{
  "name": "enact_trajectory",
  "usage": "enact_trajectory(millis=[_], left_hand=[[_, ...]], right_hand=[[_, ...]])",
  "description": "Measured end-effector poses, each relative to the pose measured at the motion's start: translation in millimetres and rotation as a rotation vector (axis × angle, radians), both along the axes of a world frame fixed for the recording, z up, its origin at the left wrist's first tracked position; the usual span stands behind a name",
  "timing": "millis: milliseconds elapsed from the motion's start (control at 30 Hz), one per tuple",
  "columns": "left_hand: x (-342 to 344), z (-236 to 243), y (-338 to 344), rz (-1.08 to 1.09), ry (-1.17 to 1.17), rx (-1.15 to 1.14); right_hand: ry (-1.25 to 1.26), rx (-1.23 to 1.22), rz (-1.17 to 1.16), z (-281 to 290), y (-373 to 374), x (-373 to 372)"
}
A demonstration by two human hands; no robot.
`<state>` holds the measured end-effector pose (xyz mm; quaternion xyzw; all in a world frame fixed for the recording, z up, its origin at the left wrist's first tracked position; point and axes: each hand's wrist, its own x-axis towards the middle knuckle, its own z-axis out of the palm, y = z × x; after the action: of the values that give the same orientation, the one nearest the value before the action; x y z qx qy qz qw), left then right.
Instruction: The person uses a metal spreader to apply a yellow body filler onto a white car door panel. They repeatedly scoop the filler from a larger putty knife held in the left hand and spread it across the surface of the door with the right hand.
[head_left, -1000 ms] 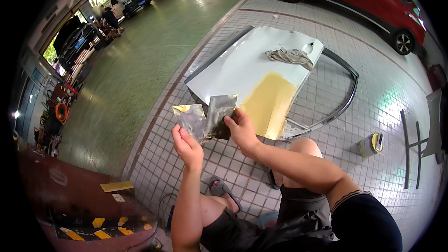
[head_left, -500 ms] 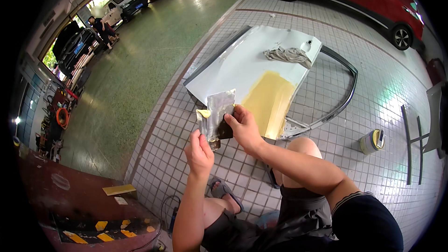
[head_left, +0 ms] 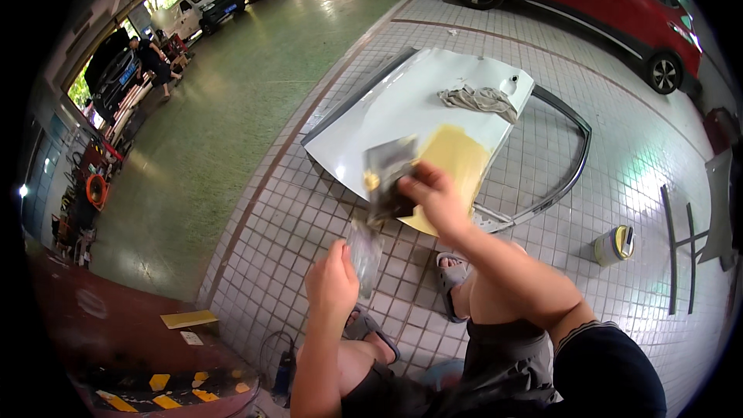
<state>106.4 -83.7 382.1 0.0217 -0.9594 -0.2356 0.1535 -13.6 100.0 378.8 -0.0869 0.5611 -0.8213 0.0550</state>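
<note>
My right hand (head_left: 438,195) grips a flat putty scraper (head_left: 387,161), a grey blade with a dark grip area, blurred by motion. A dab of yellow putty (head_left: 372,181) clings to its edge. Below and to the left, my left hand (head_left: 333,277) pinches a second thin grey scraper (head_left: 366,255); the two blades are close together at their ends. Under the right hand lies a white car door panel (head_left: 395,104) with a smooth yellow putty patch (head_left: 457,156) on its near right part. A crumpled grey rag (head_left: 481,101) rests on the panel.
An open tin (head_left: 614,246) stands on the tiled floor at right, beside dark strips (head_left: 672,251). A red car (head_left: 565,0) is parked behind. At lower left is a dark red surface (head_left: 101,317) with a yellow sheet (head_left: 189,319). A person (head_left: 155,62) is far left.
My right hand has moved its scraper up and right over the door panel, away from the left one. The left hand's scraper now tilts downward. The distant person has shifted.
</note>
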Motion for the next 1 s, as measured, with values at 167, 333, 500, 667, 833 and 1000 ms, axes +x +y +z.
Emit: enact_trajectory(millis=[167,333,500,667,833,1000], left_hand=[[14.0,-10.9,-40.2,0.001,-0.273,-0.007],[10.8,23.0,-46.7,-0.018,-0.585,0.033],[-28.1,37.5,-30.6,-0.166,-0.493,0.169],[-69.9,18.3,-40.0,-0.24,-0.499,0.231],[-89.2,-5.2,-45.7,-0.243,-0.559,0.271],[-97.6,-17.8,-49.5,-0.242,-0.592,0.288]], right_hand=[[0.041,0.184,-0.248,-43.9,71.5,-101.2],[0.349,1.015,-0.606,-153.5,168.7,-240.8],[0.392,1.4,-0.542,-255.8,209.8,-347.3],[0.428,1.456,-0.46,-308.8,193.5,-400.8],[0.485,1.439,-0.439,-308.6,161.5,-432.5],[0.404,1.586,-0.399,-314.3,146.6,-442.7]])
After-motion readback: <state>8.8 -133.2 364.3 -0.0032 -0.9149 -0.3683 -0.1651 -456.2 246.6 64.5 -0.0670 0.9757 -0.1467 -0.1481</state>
